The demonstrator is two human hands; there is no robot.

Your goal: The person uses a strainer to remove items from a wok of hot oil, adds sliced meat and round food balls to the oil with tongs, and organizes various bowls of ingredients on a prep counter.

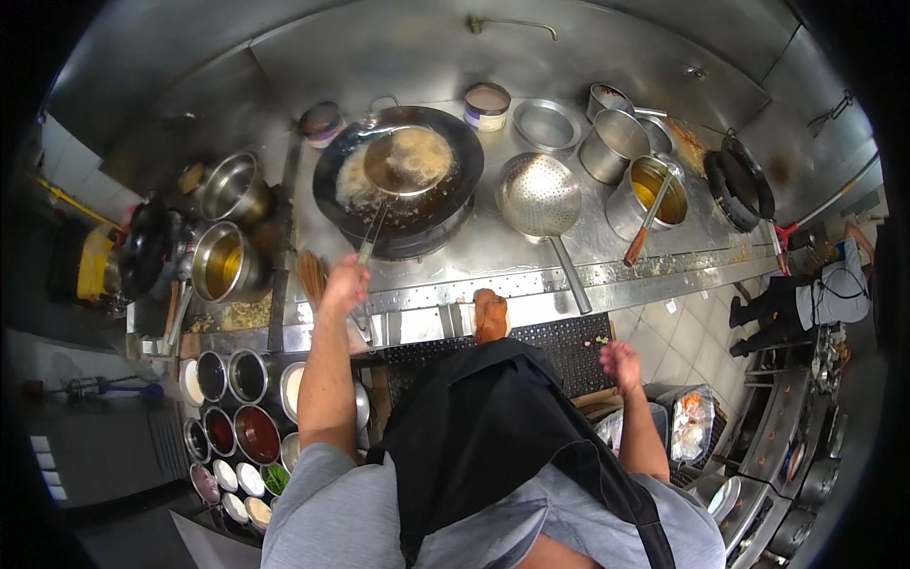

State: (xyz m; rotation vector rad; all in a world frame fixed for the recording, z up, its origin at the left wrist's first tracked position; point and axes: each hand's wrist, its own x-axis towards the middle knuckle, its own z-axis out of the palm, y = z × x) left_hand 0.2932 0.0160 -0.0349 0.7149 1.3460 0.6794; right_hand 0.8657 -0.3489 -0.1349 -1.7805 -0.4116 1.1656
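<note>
My left hand (346,286) grips the handle of a round strainer (407,162), whose bowl is over a large black wok (455,203). Pale, foamy food (421,153) shows in and around the strainer, among bubbling oil. My right hand (621,364) hangs by my right side, away from the stove, with its fingers partly curled; nothing is seen in it. A perforated metal ladle strainer (538,193) rests on the steel stove top to the right of the wok, its handle reaching over the front edge. A bamboo brush (311,276) lies beside my left hand.
Steel pots of yellow oil stand left (219,263) and right (643,195), the right one with a wooden-handled utensil (648,224). Sauce containers (257,434) sit at lower left. A faucet (515,25) juts from the back wall. Another person (817,295) stands at far right.
</note>
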